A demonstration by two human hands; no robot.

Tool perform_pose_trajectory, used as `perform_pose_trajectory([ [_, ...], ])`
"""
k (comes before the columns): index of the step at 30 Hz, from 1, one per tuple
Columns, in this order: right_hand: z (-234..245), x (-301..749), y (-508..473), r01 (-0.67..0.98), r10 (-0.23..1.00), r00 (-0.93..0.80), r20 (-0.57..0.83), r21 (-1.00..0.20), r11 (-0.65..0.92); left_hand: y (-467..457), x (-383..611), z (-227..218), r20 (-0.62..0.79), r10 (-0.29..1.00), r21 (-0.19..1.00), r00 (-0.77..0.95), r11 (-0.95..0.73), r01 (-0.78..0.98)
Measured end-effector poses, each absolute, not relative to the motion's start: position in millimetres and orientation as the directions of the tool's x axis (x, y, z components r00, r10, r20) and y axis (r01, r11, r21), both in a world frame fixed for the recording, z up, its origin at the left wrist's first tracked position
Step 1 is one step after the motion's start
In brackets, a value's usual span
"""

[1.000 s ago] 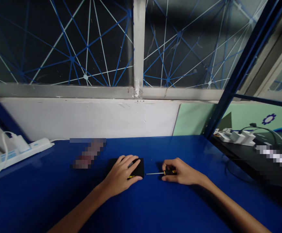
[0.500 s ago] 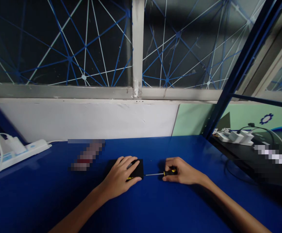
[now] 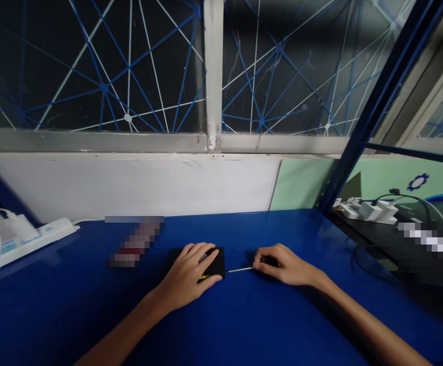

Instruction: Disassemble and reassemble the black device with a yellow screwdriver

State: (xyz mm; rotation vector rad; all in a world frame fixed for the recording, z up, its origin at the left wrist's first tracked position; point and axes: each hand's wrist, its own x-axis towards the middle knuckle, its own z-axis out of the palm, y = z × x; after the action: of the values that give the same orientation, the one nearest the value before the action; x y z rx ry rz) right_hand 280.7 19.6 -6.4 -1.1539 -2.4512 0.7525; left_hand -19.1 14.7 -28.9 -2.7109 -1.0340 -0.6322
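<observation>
My left hand lies over a flat black box on the blue table. Its fingers reach across the top and the thumb runs along the near side, gripping the box. Something with yellow shows under the palm, mostly covered. To the right, my right hand is closed in a pinch around a screwdriver. The thin metal shaft points left, with its tip at or close to the box's right side; contact cannot be made out. My fingers hide the screwdriver's handle.
A white power strip with a plugged-in charger lies at the left. Behind it to the right is a pixelated object. Another power strip with cables sits on a dark surface at the right. Blue frame posts rise beside the table.
My right hand has turned and its fingers have shifted on the screwdriver, so the black and yellow handle no longer shows. My left hand stays on the box. The view has tilted slightly.
</observation>
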Motion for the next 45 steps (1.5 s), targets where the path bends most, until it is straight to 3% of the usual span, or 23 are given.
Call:
perform_pose_trajectory([
  [8,-5.2,284.1,22.2,0.597,0.778,-0.617,0.119,-0.573,0.561,14.7,-19.8,-28.6,0.453,0.59,-0.004,0.668,-0.748,0.664],
  [14,-9.3,282.1,23.7,0.626,0.814,-0.577,0.069,-0.604,0.494,14.7,-19.3,-30.2,0.457,0.589,-0.012,0.666,-0.745,0.667],
  [36,-8.5,279.6,21.1,0.613,0.788,-0.596,0.154,-0.546,0.571,15.0,-19.1,-28.7,0.455,0.597,0.007,0.66,-0.744,0.668],
  [45,-8.4,277.7,18.0,0.642,0.792,-0.607,0.064,-0.548,0.536,14.3,-18.7,-27.8,0.463,0.589,-0.002,0.662,-0.746,0.666],
])
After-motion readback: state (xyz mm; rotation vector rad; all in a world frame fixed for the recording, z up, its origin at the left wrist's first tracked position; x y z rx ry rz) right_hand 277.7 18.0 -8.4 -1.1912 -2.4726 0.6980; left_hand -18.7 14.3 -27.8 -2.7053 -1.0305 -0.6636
